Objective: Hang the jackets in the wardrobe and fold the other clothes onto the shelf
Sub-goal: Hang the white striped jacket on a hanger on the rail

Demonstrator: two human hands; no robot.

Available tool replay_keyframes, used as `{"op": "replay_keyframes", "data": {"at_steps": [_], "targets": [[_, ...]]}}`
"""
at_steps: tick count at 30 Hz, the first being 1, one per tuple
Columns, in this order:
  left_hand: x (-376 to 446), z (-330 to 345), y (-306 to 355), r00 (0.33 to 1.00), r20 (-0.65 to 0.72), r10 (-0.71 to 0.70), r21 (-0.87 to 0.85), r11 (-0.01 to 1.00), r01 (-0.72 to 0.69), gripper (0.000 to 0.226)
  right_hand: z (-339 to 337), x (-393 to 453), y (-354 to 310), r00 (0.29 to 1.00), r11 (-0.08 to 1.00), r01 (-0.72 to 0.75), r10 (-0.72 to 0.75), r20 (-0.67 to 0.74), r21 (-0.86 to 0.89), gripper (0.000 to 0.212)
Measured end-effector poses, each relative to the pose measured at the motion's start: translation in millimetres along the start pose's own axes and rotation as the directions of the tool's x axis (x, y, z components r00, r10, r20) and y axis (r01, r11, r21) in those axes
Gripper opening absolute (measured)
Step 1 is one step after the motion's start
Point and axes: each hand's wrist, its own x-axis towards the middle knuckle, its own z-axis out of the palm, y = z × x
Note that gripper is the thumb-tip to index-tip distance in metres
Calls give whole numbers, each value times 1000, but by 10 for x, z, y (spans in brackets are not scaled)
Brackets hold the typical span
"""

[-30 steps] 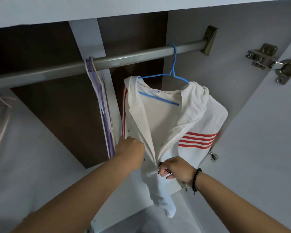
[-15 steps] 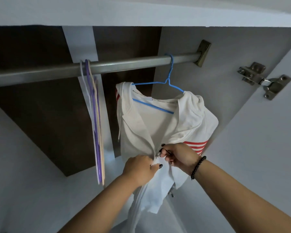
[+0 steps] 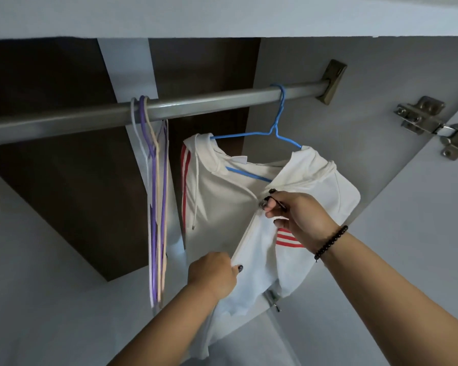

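Head | right hand (image 3: 299,217) fingers pinch zipper pull (image 3: 262,205) | left hand (image 3: 213,276) grips jacket (image 3: 222,196) hem (arm raised)

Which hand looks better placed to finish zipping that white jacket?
The right hand, probably: it already pinches the zipper pull high on the jacket, while the left hand grips the hem below.

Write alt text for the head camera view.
Two hands zip a white hooded jacket with red stripes hanging on a blue wire hanger from a grey metal wardrobe rail: right hand pinches the zipper pull, left hand grips the hem.
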Motion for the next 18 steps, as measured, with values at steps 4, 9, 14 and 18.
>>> {"op": "replay_keyframes", "data": {"at_steps": [4, 9, 14, 18], "targets": [[101, -308, 222, 934, -347, 89, -220, 960, -173, 35, -3, -29, -8, 994, 990, 18, -3, 108, -140, 28], [354, -385, 429, 898, -416, 143, -308, 907, -287, 30, -104, 77, -21, 989, 983, 58, -34, 141, -172, 31], [467, -218, 414, 902, -418, 108, -348, 898, -269, 51, -243, 308, -117, 995, 990, 59, -48, 93, -125, 35], [552, -100, 282, 924, -376, 73, -379, 898, -224, 52, -265, 424, -209, 996, 990, 49, -38, 81, -134, 34]]}}
